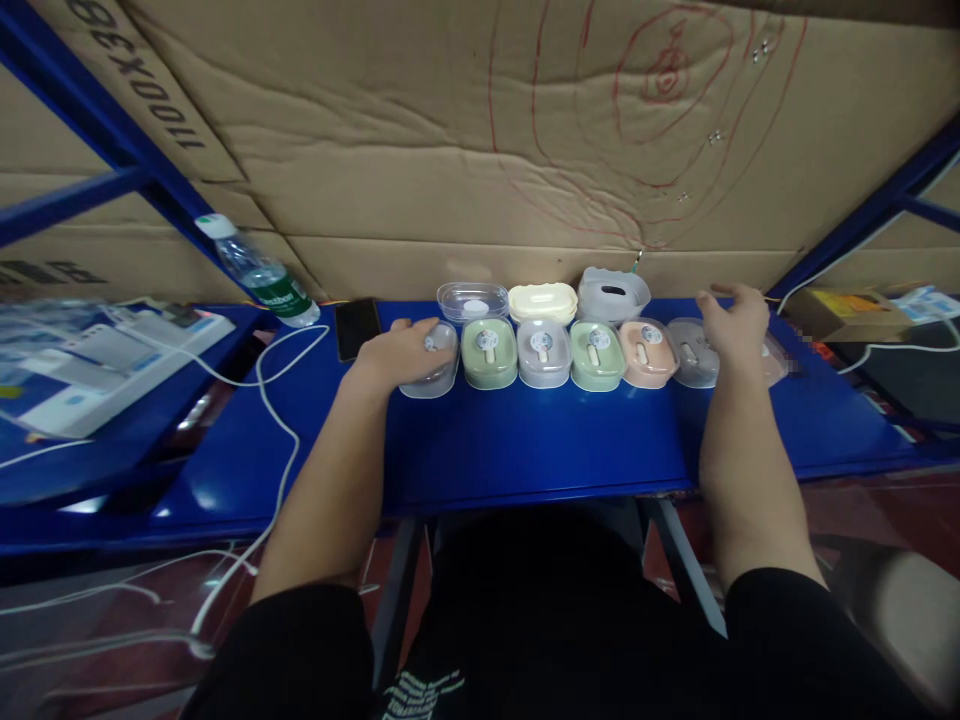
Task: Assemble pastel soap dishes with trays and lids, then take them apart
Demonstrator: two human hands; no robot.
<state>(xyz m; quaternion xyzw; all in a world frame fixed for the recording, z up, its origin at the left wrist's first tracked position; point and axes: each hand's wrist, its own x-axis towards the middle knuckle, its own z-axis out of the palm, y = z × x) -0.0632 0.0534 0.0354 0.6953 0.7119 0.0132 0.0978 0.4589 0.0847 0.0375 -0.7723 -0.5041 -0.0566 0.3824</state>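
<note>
A row of small lidded plastic boxes runs across the blue table. My left hand (390,352) lies over the grey box (431,383) at the row's left end, its fingers apart across the clear lid. To its right stand a green box (489,368), a pale grey box (544,368), another green box (598,370) and a pink box (649,368). My right hand (736,318) is open at the right end, beside a darker grey box (694,365). Its wrist partly covers another pinkish box (774,362). Whether it touches either cannot be told.
Behind the row sit a clear lid (472,302), cream trays (543,300) and a grey slotted container (613,296). A dark phone (358,330), water bottle (262,275) and white cable (289,425) lie left. Cardboard (375,130) walls the back; an open carton (851,315) is right.
</note>
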